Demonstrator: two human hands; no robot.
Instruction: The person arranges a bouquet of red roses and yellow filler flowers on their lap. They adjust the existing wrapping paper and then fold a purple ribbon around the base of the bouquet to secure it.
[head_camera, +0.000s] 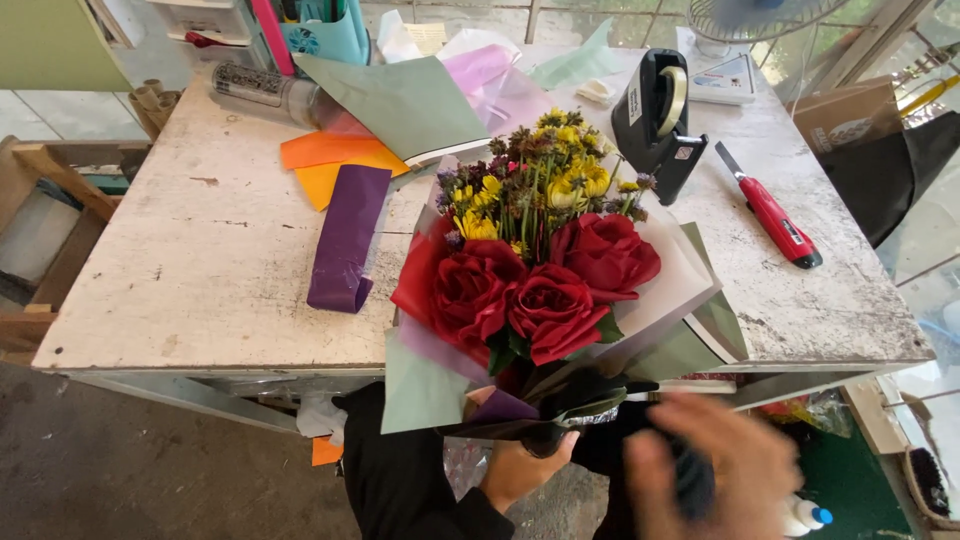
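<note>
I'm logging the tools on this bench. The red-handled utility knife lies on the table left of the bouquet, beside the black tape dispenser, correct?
Not quite: the head view shows the red-handled utility knife lying right of the bouquet, not left. It does lie on the table beside the black tape dispenser.

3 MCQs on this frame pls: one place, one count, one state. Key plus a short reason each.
1. Where does the red utility knife lie?
A. on the table right of the tape dispenser
B. on the floor
C. on the purple paper

2. How many red roses show in the bouquet?
A. one
B. three
C. six

3. How is the bouquet held?
A. lying flat on the table
B. standing in a vase
C. gripped at its base by the left hand, off the table edge

Key:
1 A, the knife rests on the white table, right of the black tape dispenser.
2 B, three red blooms sit side by side at the front.
3 C, the left hand wraps the stem end below the wrap; the right hand is blurred beside it.
</note>
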